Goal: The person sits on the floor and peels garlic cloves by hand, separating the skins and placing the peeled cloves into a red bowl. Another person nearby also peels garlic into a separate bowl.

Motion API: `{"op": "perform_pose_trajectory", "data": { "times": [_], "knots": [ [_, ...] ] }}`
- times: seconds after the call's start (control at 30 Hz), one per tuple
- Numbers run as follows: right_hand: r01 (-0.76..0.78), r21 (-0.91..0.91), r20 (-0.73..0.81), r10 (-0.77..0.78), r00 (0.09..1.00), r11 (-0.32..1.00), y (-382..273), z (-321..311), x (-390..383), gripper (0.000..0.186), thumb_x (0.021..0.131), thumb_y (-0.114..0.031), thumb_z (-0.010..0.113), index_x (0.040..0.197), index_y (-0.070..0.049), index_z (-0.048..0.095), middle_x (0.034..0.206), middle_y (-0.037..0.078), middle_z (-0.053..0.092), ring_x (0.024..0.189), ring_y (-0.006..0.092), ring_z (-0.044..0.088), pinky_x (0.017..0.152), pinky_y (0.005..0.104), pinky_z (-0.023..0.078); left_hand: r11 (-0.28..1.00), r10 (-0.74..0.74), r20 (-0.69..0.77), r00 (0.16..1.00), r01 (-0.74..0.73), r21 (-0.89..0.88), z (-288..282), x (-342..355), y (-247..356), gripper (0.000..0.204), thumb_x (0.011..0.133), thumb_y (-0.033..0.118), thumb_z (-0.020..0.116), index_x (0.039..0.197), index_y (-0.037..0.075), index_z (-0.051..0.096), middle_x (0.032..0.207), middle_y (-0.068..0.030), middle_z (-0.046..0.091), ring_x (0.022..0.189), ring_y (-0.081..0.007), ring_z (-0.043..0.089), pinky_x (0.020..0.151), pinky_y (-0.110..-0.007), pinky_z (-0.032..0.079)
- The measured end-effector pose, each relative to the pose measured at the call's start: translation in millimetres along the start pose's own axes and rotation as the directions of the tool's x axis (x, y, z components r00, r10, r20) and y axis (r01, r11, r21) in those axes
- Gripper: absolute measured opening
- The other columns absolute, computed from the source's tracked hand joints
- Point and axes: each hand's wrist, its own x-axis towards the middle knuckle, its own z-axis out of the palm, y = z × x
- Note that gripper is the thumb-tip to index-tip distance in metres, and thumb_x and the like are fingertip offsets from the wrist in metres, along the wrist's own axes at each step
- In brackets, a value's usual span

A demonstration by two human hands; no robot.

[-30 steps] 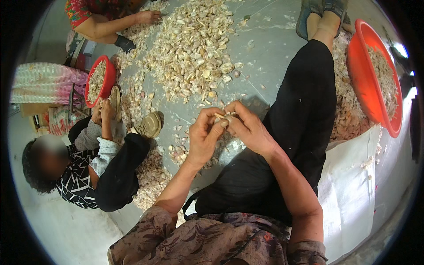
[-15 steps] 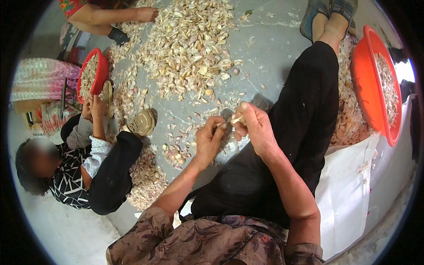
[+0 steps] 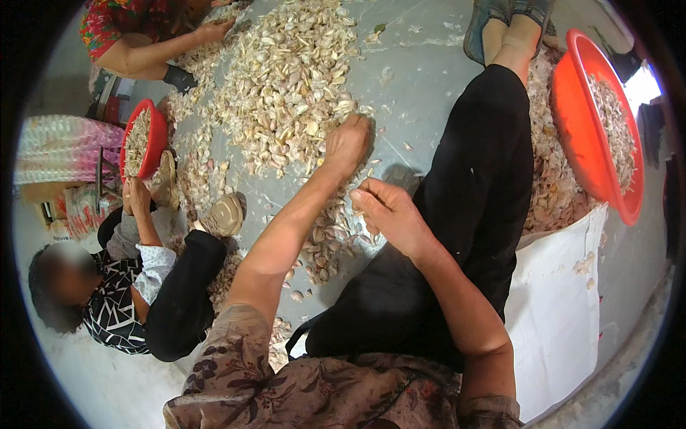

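Observation:
My left hand (image 3: 348, 146) is at the near right edge of a large pile of garlic cloves (image 3: 282, 86). Its back faces up and its fingers curl down, so whatever they hold is hidden. Closer to my body, over my lap, my right hand (image 3: 391, 214) is closed with thumb and fingers drawn together; anything inside is too small to name. Below my left forearm lies a smaller heap of loose garlic cloves (image 3: 325, 250).
To my right, a tilted red basin (image 3: 572, 118) holds peeled-looking pale pieces, beside a heap of husks (image 3: 554, 193) and a white sack (image 3: 554, 307). A person (image 3: 136, 286) sits at left by a smaller red basin (image 3: 161, 136). Another person's arm (image 3: 161, 56) reaches in at top left.
My left hand has left my right hand and moved forward to the garlic pile. The pale clove seen at my right fingers is no longer visible. The view has shifted slightly.

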Motion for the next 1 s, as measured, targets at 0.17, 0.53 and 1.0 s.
{"op": "perform_pose_trajectory", "data": {
  "times": [0.17,0.53,1.0],
  "knots": [
    [0.073,-0.322,-0.007,-0.079,0.997,0.944,2.9,-4.0,-3.3,0.022,0.091,-0.022,0.060,0.096,-0.001,0.060,0.074,0.014,0.060,0.066,0.0194,0.056,0.064,0.0348,0.046,0.987,0.071,-0.048,0.996,-0.077,-0.139,-14.9,-18.6,2.1,0.016,0.087,0.018,0.059,0.100,0.009,0.057,0.093,-0.0122,0.055,0.081,-0.0347,0.060,0.069,-0.044,0.049],
    [0.150,0.108,-0.319,-0.109,0.941,0.983,6.6,-4.6,6.5,0.020,0.096,-0.019,0.053,0.088,0.000,0.055,0.069,0.001,0.052,0.065,0.0072,0.046,0.060,0.0265,0.042,0.858,-0.068,-0.084,0.994,0.015,-0.514,-21.2,32.6,-16.3,0.016,0.084,0.001,0.063,0.099,0.002,0.057,0.084,-0.0059,0.060,0.070,-0.0176,0.059,0.063,-0.030,0.048],
    [0.260,-0.323,0.001,-0.275,0.962,0.910,-2.9,8.0,-7.0,0.022,0.095,-0.023,0.054,0.090,-0.002,0.048,0.073,0.015,0.057,0.065,0.0283,0.058,0.061,0.0386,0.045,-0.096,-0.284,0.219,0.933,0.200,-0.975,-114.9,-131.2,67.5,0.012,0.093,0.004,0.056,0.104,0.000,0.059,0.074,-0.0050,0.062,0.054,-0.0070,0.051,0.045,-0.019,0.038]
  ]
}}
